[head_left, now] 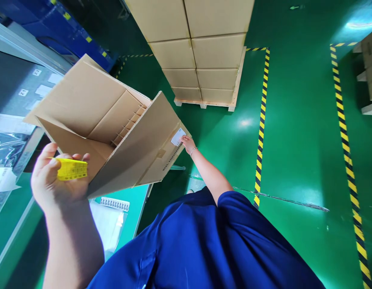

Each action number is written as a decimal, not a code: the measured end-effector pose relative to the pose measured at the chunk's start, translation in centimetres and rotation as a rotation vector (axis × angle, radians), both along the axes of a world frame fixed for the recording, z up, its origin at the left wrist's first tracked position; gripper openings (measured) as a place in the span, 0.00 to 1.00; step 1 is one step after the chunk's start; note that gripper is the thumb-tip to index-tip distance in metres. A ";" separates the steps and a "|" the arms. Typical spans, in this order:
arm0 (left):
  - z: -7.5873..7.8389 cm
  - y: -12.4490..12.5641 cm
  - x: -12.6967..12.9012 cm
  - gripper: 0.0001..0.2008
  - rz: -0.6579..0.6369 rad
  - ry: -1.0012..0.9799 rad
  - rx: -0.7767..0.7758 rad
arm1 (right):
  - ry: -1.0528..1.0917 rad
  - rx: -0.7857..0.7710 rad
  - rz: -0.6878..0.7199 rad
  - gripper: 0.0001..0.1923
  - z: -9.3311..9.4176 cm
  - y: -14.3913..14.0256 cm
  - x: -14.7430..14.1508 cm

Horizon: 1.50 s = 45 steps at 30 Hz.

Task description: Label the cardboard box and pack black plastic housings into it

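An open cardboard box with a cardboard divider grid inside is tilted up off the green workbench. My left hand is at its near flap and holds a small yellow label between thumb and fingers. My right hand reaches out to the box's far side panel and presses on a white sticker there. A bracelet is on my right wrist. My blue shirt fills the lower middle of the view.
A pallet stacked with closed cardboard cartons stands on the green floor ahead. Yellow-black tape lines mark floor zones. Clear plastic bags lie on the workbench. A grey shelf with labels is at left; more cartons sit far right.
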<state>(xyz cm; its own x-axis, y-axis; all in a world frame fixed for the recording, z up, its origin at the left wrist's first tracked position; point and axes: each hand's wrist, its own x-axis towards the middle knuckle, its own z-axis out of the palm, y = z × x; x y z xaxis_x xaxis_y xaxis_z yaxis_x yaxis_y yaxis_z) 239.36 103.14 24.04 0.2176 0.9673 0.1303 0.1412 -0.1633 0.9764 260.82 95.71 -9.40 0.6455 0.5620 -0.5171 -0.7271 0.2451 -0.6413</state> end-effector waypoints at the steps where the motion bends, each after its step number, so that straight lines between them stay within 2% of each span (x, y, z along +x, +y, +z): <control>1: 0.0 0.0 0.0 0.25 0.004 -0.005 -0.006 | -0.004 0.000 -0.001 0.10 0.0 0.0 0.0; 8: -0.1 -0.3 0.2 0.28 0.033 -0.090 -0.038 | -0.036 -0.016 -0.005 0.10 0.0 0.4 0.1; 17: -0.3 -0.3 -0.1 0.28 0.001 -0.071 -0.017 | -0.045 -0.078 -0.022 0.11 0.1 0.9 0.0; 32: -0.8 -0.3 0.0 0.28 -0.021 -0.190 -0.005 | -0.107 -0.094 -0.040 0.09 0.0 1.4 -0.2; 39: -0.6 -0.8 0.3 0.29 -0.006 -0.189 -0.008 | -0.227 -0.195 -0.015 0.07 0.6 1.5 0.0; 45: -0.7 -1.0 0.7 0.28 -0.052 -0.197 0.005 | -0.357 -0.330 0.054 0.08 1.8 1.4 1.2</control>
<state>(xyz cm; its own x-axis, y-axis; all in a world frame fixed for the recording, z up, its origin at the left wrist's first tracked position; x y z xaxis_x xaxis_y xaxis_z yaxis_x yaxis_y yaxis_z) 240.02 102.14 23.39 0.2372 0.9546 0.1803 -0.0609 -0.1706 0.9835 262.06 97.09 -7.57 0.7891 0.4434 -0.4250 -0.4539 -0.0453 -0.8899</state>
